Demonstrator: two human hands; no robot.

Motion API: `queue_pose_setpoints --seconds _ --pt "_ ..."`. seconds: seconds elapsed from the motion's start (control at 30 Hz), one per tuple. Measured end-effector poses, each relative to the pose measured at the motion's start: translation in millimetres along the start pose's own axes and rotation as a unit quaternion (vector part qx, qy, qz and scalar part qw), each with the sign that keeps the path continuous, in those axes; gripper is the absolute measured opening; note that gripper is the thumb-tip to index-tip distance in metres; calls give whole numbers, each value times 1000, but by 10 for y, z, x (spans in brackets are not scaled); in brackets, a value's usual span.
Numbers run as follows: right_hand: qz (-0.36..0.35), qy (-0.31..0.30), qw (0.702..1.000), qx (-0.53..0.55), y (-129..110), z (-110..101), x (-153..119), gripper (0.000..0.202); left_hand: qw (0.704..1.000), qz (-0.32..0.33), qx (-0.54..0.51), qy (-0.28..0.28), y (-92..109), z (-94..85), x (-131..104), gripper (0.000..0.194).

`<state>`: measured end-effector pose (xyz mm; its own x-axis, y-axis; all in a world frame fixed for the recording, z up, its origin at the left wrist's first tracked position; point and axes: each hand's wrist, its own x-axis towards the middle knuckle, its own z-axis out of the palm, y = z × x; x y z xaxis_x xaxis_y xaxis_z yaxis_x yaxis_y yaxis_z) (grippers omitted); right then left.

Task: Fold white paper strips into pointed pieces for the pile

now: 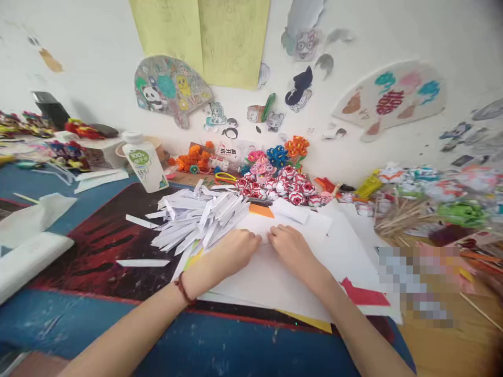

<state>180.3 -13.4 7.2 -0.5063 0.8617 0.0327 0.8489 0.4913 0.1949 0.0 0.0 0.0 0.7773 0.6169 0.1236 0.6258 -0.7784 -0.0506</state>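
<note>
My left hand [238, 248], with a brown bracelet on the wrist, and my right hand [288, 243] face each other closely over a stack of white sheets [271, 288]. Fingers on both are curled in a pinch on a small piece of white paper [261, 226] that spans the gap between them. Its edges blend with the sheets below, and the fingertips are partly hidden. Left of the left hand lies a heap of folded white paper strips [196, 214]. Just beyond the hands are an orange paper [261, 210] and a folded white paper [290, 210].
A white bottle [144, 162] stands behind the heap. Crocheted flowers [283, 183] line the wall side. Single paper strips [143, 263] lie on the dark board [98, 246]. Red paper [364, 293] is at the right, with wooden sticks [404, 217] beyond. A white packet [31, 262] lies far left.
</note>
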Motion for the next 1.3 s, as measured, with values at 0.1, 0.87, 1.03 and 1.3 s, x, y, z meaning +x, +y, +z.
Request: queue_pose_setpoints --seconds 0.1,0.87,1.03,1.3 --pt "-29 10 999 8 10 33 -8 19 1000 19 3 7 22 44 43 15" --pt "65 109 955 268 257 259 25 13 999 -40 31 17 5 4 9 18" --pt "89 135 935 315 260 323 94 13 998 -52 29 21 -42 -14 -4 18" --pt "67 104 918 377 317 350 113 14 991 -112 -4 75 -54 75 112 15"
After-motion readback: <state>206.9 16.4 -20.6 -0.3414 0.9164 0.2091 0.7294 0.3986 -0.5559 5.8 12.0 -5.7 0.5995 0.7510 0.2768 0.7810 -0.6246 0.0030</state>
